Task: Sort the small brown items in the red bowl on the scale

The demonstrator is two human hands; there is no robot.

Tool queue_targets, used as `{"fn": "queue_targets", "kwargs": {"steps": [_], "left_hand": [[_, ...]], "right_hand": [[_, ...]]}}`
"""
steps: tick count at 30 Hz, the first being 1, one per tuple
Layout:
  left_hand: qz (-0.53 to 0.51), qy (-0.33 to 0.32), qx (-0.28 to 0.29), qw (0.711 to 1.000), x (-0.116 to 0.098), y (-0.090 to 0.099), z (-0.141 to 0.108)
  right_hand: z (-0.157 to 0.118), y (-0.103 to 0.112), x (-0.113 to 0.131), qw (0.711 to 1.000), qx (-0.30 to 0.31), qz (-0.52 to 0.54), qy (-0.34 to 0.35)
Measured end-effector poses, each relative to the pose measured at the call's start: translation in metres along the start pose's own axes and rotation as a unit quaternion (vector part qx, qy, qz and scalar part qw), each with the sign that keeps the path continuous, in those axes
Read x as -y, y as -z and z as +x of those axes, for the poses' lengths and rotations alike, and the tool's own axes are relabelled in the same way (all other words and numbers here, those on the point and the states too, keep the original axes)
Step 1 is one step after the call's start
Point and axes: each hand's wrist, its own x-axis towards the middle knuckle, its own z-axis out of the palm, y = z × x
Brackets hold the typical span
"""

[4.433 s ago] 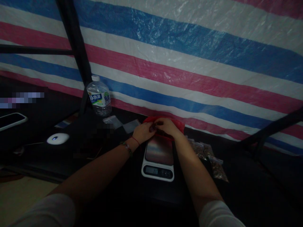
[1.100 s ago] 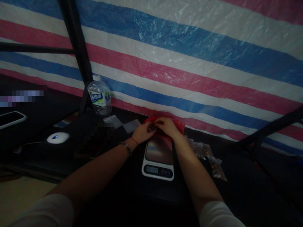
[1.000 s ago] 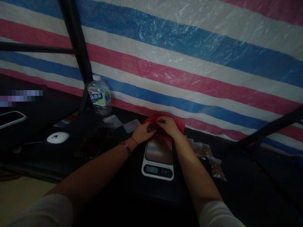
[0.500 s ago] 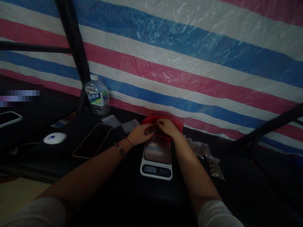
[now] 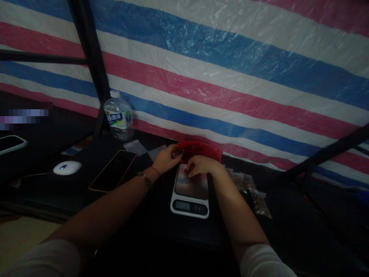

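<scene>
My left hand (image 5: pixel 166 158) is closed around a small clear plastic bag (image 5: pixel 176 152) with something dark in it, beside the left end of an open red plastic bag (image 5: pixel 211 151). Dark contents show inside the red bag, too dim to name. Over the back part of a white kitchen scale (image 5: pixel 190 216), my right hand (image 5: pixel 198 166) is curled with its fingertips pinched together. Whatever those fingertips hold is too small to make out. The scale has a shiny metal plate (image 5: pixel 192 188) and digits on its display.
Several filled zip bags (image 5: pixel 261 204) lie right of the scale. To the left are flat clear bags (image 5: pixel 135 147), a phone (image 5: pixel 113 171), a white mouse-shaped device (image 5: pixel 67 167) and a plastic bottle (image 5: pixel 119 119). Behind hangs a striped sheet (image 5: pixel 230 77) with dark metal bars (image 5: pixel 89 50).
My right hand has come out of the red bag toward me and is over the scale plate. My left hand has shifted slightly left and up with the clear bag.
</scene>
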Motion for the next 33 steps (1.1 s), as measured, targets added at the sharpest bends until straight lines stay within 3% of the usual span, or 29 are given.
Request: {"fn": "queue_targets", "kwargs": {"steps": [5,10,16,18,20,24,26,33], "left_hand": [[0.008,0.009,-0.002,1.000,0.002,0.000,0.001],[0.013,0.024,0.002,1.000,0.000,-0.001,0.001],[0.017,0.023,0.000,1.000,0.006,-0.002,0.002],[0.021,0.026,-0.003,0.999,0.008,-0.003,0.002],[0.020,0.010,0.007,1.000,0.008,-0.003,0.002],[0.005,-0.084,0.054,0.995,0.002,-0.003,-0.001],[0.001,-0.123,0.076,0.990,-0.002,-0.003,-0.002],[-0.012,-0.139,0.098,0.985,-0.005,-0.002,-0.004]], "right_hand": [[0.003,-0.001,-0.002,1.000,-0.001,-0.026,-0.016],[-0.004,0.006,0.002,0.994,-0.105,0.004,-0.023],[0.008,-0.007,0.006,0.999,-0.042,0.025,0.009],[0.006,-0.004,0.004,0.999,-0.049,0.016,0.011],[0.001,0.002,0.003,0.994,-0.100,0.032,0.025],[-0.007,0.015,0.007,0.961,-0.263,0.077,0.046],[-0.007,0.016,0.011,0.950,-0.295,0.082,0.051],[0.002,0.008,0.006,0.961,-0.243,0.097,0.088]]}}
